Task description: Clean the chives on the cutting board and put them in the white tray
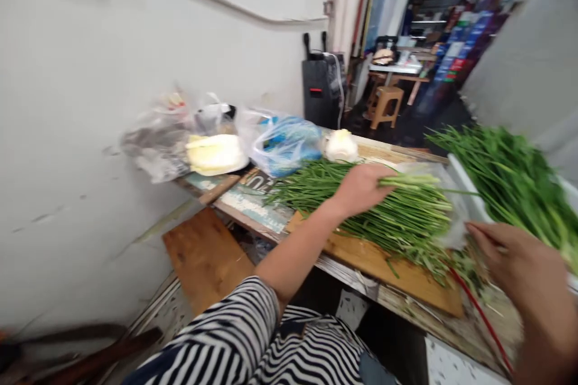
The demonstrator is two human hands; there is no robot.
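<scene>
My left hand (363, 185) is closed around a small bunch of garlic chives (409, 180), with the pale stem ends pointing right. Beneath it a large pile of garlic chives (397, 219) lies across a wooden board (361, 252), leaves to the left and stems to the right. My right hand (519, 258) hovers right of the pile, slightly blurred, with thumb and fingers pinched together; whether anything is between them I cannot make out. Close to its fingertips are a clear plastic sheet (455, 216) and some loose trimmings (467, 267).
A white container (469, 183) at the right holds more long green leaves (519, 174). Along the wall stand plastic bags (284, 144), a yellow-white block in a tray (217, 155) and a white roll (341, 145). A red strip (483, 319) crosses the table; a black speaker (320, 90) stands behind.
</scene>
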